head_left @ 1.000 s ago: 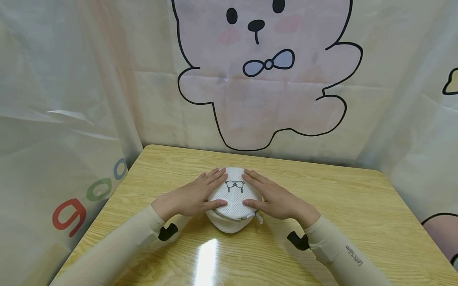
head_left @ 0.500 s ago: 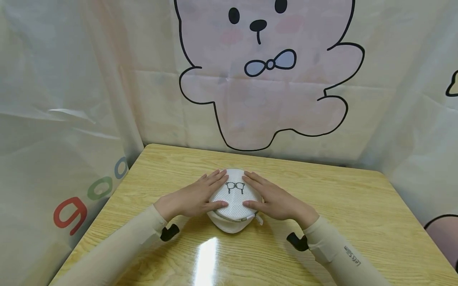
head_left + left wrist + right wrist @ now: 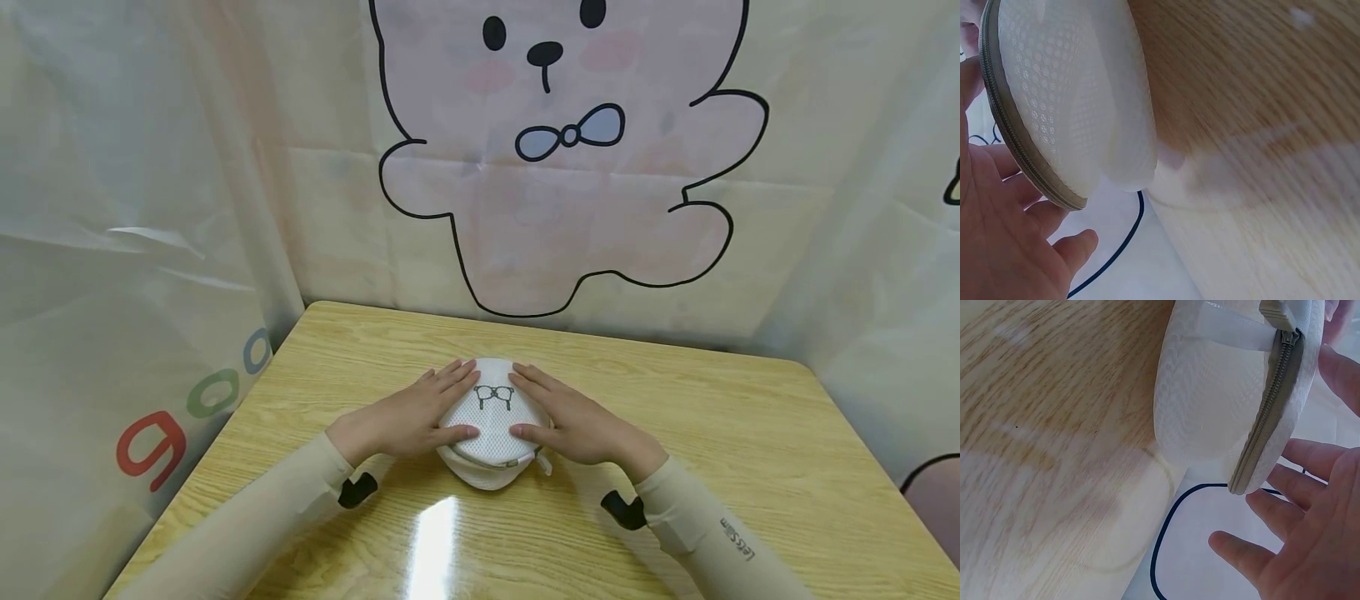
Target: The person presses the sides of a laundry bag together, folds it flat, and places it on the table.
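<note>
A white mesh zip pouch (image 3: 493, 425) with a glasses drawing on its top stands on the wooden table. My left hand (image 3: 420, 412) rests on its left side with fingers extended, thumb on the top. On the other side my right hand (image 3: 573, 417) lies the same way, mirrored. In the left wrist view, the left hand (image 3: 1010, 231) touches the pouch (image 3: 1066, 94) along its zip edge. The right wrist view has the zip slider (image 3: 1285, 337) and a fabric tab on the pouch, with the right hand (image 3: 1304, 519) against its rim. The pouch's contents are hidden.
The wood-grain table (image 3: 712, 433) spreads round the pouch, with a bright light reflection near its front. Behind it hangs a curtain (image 3: 337, 233) printed with a bear, and more sheeting hangs at both sides. Black mounts (image 3: 357, 490) sit at both wrists.
The head view has shifted slightly, so everything sits a little further right or lower. Both hands keep their place on the pouch.
</note>
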Motion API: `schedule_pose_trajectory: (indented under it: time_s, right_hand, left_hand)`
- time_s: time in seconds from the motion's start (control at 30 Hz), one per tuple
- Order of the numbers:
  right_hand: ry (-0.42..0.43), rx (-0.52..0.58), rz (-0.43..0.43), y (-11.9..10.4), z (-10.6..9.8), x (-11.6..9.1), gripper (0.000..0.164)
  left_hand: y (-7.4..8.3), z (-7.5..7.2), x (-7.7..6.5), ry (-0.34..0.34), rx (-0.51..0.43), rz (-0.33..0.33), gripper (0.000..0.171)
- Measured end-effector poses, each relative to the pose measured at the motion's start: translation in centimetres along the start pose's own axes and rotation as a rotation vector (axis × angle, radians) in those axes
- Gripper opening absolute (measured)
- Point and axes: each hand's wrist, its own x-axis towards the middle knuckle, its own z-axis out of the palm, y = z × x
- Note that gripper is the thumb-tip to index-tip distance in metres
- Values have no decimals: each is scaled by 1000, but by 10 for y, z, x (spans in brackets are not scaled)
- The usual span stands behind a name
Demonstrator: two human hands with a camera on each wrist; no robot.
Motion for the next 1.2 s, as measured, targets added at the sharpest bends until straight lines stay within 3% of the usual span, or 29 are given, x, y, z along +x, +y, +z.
schedule_pose_trajectory:
  time_s: [1.2]
  right_hand:
    - [-43,1,-7,3,8,2,85]
  left_hand:
    - [1,12,0,-21,-11,-15,90]
